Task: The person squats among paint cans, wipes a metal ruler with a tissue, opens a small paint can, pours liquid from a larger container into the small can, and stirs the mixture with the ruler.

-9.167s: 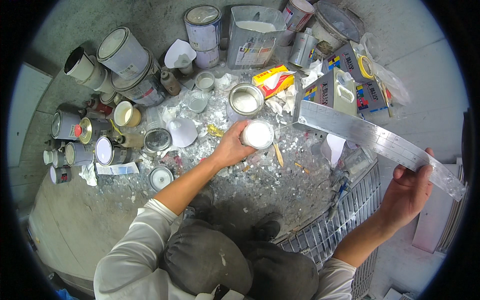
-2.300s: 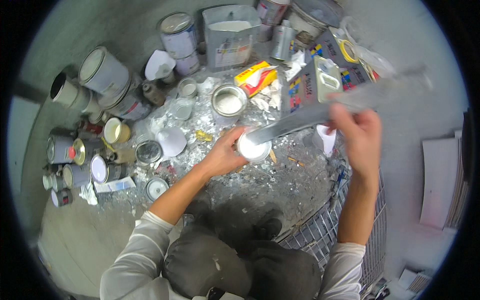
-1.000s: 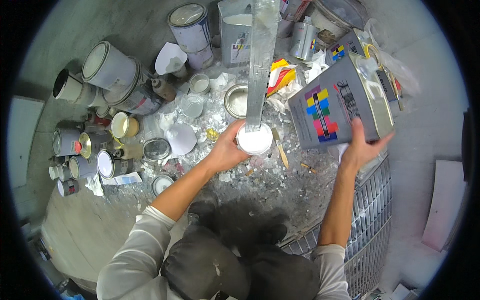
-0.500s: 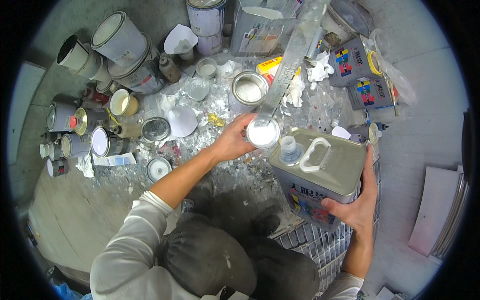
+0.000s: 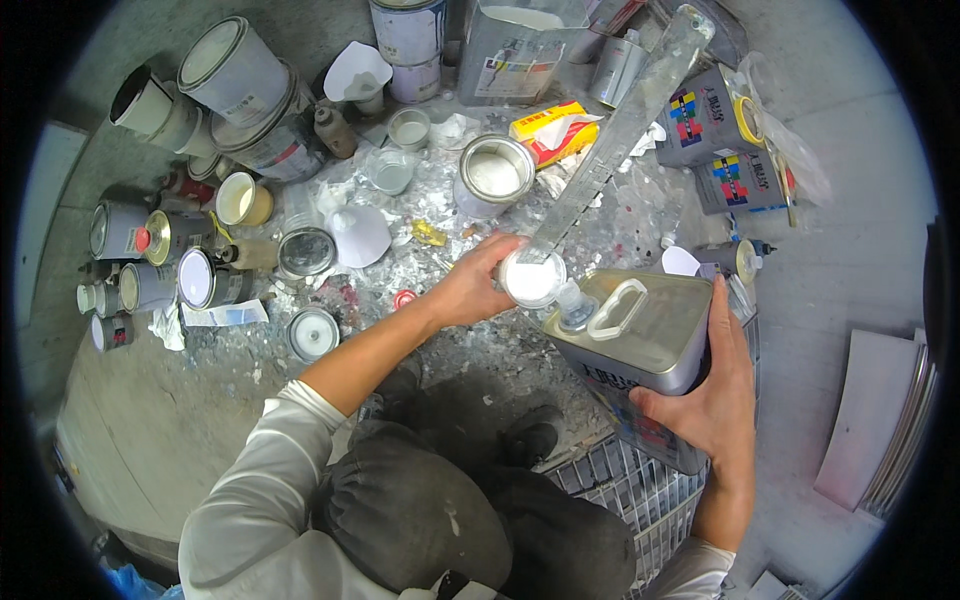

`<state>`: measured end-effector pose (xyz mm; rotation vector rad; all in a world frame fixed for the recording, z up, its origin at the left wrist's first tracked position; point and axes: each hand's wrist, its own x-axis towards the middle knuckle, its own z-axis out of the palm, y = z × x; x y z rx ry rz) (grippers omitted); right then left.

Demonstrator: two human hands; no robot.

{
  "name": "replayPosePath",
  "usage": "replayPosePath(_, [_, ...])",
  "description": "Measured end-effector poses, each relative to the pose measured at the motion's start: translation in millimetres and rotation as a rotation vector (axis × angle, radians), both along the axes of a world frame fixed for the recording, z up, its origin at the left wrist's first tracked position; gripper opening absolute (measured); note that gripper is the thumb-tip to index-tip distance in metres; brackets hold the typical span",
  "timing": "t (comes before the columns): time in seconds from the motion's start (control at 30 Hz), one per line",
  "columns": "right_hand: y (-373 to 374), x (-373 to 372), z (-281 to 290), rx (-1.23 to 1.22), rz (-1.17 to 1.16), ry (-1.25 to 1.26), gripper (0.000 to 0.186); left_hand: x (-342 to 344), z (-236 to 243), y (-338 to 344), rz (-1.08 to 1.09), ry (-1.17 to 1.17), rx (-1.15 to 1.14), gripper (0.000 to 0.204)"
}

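Observation:
My left hand (image 5: pixel 474 284) is closed around a small clear cup (image 5: pixel 533 281) of white liquid. A long metal ruler (image 5: pixel 622 140), smeared with paint, stands slanted in the cup and leans away to the far right. My right hand (image 5: pixel 708 395) grips the right side of a rectangular metal can (image 5: pixel 655 318). That can is tilted toward the cup, and its clear plastic spout (image 5: pixel 575 306) is at the cup's rim. Whether liquid is flowing, I cannot tell. The can has a white carrying handle (image 5: pixel 618 309) on its top.
Beyond the cup stands an open tin of white paint (image 5: pixel 494 176). Stacked paint cans (image 5: pixel 236 80) and jars crowd the left, grey square cans (image 5: pixel 706 118) the right. A yellow-red packet (image 5: pixel 553 130) lies behind. A wire rack (image 5: pixel 640 500) is below the can.
The can has tipped left, bringing its spout to the cup. The cup has shifted slightly right, and the ruler's upper end has swung right. A red ring is now visible beside my left forearm.

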<state>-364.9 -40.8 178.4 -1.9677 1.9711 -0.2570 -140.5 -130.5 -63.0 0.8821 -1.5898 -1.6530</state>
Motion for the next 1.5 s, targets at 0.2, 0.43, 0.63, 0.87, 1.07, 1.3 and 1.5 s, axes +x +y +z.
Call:
replayPosePath(0.2, [-4, 6, 4, 0.046, -0.001, 0.071, 0.117, 1, -4, 1, -0.001, 0.014, -0.024, 0.068])
replayPosePath(0.43, [-5, 8, 5, 0.090, 0.014, 0.096, 0.116, 0, -7, 2, -0.009, 0.004, -0.032, 0.068])
replayPosePath(0.63, [-3, 7, 8, 0.108, -0.015, 0.105, 0.117, -4, -7, 3, 0.009, 0.000, -0.071, 0.067])
replayPosePath(0.87, [-2, 7, 5, 0.054, -0.022, 0.135, 0.123, -3, -1, 3, 0.000, -0.041, -0.069, 0.064])
replayPosePath(1.07, [-2, 7, 5, 0.054, -0.028, 0.143, 0.123, -4, -4, 4, 0.015, -0.011, -0.041, 0.065])
replayPosePath(1.3, [2, -1, 2, 0.004, -0.046, 0.052, 0.122, -1, 5, 2, 0.038, -0.020, 0.029, 0.070])
replayPosePath(1.5, [-20, -29, -37, -0.190, -0.293, -0.473, 0.122, 14, 28, -16, 0.159, 0.043, 0.061, 0.070])
